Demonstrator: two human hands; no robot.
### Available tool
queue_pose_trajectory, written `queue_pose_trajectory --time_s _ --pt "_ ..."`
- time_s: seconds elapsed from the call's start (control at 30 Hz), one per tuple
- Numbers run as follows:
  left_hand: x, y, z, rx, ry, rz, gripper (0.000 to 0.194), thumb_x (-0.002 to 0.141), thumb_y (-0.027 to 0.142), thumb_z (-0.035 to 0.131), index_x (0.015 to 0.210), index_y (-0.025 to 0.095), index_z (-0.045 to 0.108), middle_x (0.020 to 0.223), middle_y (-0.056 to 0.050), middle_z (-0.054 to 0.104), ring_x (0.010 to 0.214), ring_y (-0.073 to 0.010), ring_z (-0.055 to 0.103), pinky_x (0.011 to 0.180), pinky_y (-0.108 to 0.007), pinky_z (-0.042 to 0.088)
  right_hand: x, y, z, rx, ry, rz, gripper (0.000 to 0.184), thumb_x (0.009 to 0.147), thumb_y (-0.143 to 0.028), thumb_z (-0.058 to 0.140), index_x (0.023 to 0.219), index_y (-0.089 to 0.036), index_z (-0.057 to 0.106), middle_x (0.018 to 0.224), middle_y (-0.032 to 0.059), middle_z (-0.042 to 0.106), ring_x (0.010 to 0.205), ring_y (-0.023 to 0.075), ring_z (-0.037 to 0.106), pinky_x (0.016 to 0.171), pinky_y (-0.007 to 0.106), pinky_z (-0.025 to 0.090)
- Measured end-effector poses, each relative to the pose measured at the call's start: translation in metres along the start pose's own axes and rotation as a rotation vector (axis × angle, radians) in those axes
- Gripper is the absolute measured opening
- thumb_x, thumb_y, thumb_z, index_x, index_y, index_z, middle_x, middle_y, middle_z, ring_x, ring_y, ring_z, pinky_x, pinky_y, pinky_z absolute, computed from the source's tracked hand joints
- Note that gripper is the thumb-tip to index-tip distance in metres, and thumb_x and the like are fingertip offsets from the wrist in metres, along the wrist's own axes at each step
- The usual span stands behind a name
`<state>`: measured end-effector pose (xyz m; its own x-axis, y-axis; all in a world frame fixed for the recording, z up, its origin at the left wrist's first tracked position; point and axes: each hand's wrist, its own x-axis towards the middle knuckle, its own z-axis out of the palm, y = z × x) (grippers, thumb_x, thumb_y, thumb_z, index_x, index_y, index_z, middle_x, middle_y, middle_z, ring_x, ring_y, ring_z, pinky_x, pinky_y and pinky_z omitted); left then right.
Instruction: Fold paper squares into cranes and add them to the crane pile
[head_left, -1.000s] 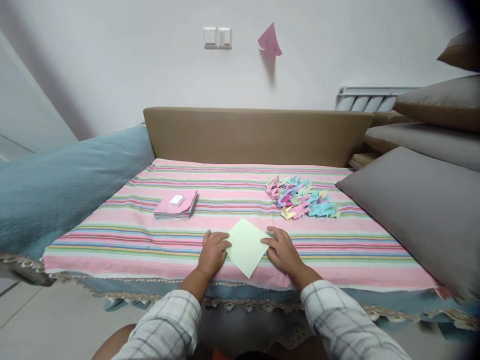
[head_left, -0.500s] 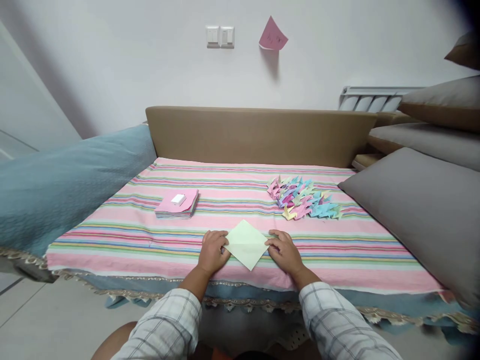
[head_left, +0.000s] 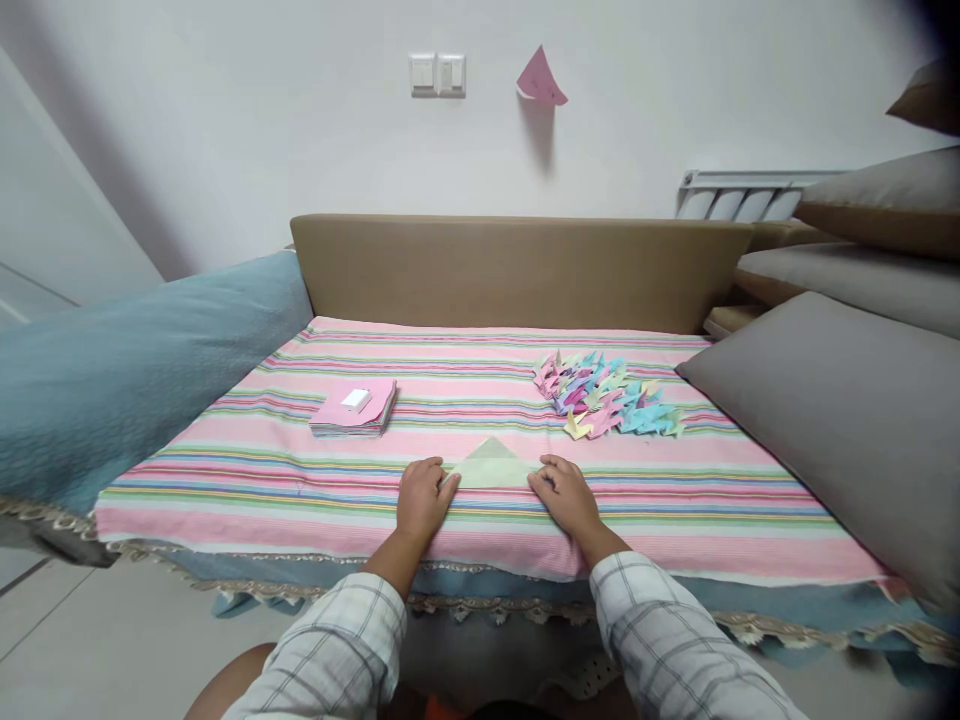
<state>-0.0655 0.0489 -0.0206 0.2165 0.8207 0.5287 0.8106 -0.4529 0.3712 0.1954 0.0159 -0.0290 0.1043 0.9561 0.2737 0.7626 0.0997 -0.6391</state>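
A pale green sheet of paper (head_left: 493,467) is doubled into a triangle, its peak away from me and its straight edge towards me. My left hand (head_left: 426,494) pinches the left corner between thumb and fingers. At the opposite corner, my right hand (head_left: 565,492) holds the paper the same way. Both hands rest low over the striped pink cloth (head_left: 465,355). To the right, beyond my right hand, lies a cluster of small folded paper cranes (head_left: 600,395) in pink, blue, purple, yellow and green.
On the left a stack of coloured paper (head_left: 352,412) has a small white block (head_left: 355,400) on top. Grey cushions (head_left: 832,420) pile up at the right. A brown backrest (head_left: 517,272) runs along the back, and a blue-covered armrest (head_left: 165,350) borders the left.
The paper has gone from a flat diamond, through a creased one, to a folded triangle, its near corner brought up and away from me. My hands stay at its side corners.
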Motion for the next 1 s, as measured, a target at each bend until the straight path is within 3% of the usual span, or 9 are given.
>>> queue_pose_trajectory --time_s 0.37,0.5,0.6,0.8,1.0 --pt "0.000 0.003 0.001 0.043 -0.005 -0.051 0.021 0.077 0.032 0.058 0.063 0.020 0.050 0.094 -0.007 0.065 0.094 -0.0231 0.056 0.085 -0.038 0.039 0.001 -0.002 0.005 -0.071 0.023 0.024 0.023 0.078 -0.040 0.053 0.064 -0.021 0.056 0.116 0.0062 0.059 0.109 0.0233 0.047 0.094 0.038 0.037" --pt "0.000 0.003 -0.001 0.015 0.008 -0.072 0.010 0.077 0.030 0.059 0.079 0.021 0.055 0.087 -0.004 0.064 0.088 -0.0230 0.056 0.080 -0.037 0.041 0.001 0.002 0.006 -0.046 0.046 -0.019 0.018 0.077 -0.037 0.054 0.067 -0.022 0.056 0.113 0.0064 0.060 0.107 0.0245 0.049 0.093 0.040 0.038" --pt "-0.002 0.003 -0.001 0.013 0.014 -0.043 0.015 0.078 0.026 0.058 0.092 0.022 0.059 0.101 -0.006 0.064 0.094 -0.0239 0.055 0.086 -0.041 0.040 0.000 0.004 0.006 -0.009 0.071 -0.047 0.012 0.076 -0.033 0.054 0.079 -0.023 0.059 0.109 0.0051 0.061 0.103 0.0236 0.051 0.091 0.040 0.040" --pt "-0.004 0.008 0.003 0.171 -0.022 0.191 0.021 0.082 0.020 0.057 0.095 0.033 0.067 0.127 -0.004 0.055 0.113 -0.0267 0.047 0.101 -0.055 0.025 -0.001 0.007 0.006 0.041 0.055 -0.107 0.021 0.076 -0.024 0.049 0.093 -0.024 0.063 0.109 0.0041 0.062 0.103 0.0223 0.052 0.092 0.039 0.040" --pt "0.005 0.017 0.002 0.245 -0.188 0.497 0.032 0.083 0.020 0.057 0.109 0.038 0.062 0.134 -0.004 0.050 0.116 -0.0258 0.046 0.102 -0.054 0.025 -0.001 0.010 0.007 0.031 0.028 -0.145 0.027 0.077 -0.015 0.044 0.086 -0.025 0.067 0.111 0.0030 0.061 0.106 0.0213 0.051 0.092 0.039 0.041"
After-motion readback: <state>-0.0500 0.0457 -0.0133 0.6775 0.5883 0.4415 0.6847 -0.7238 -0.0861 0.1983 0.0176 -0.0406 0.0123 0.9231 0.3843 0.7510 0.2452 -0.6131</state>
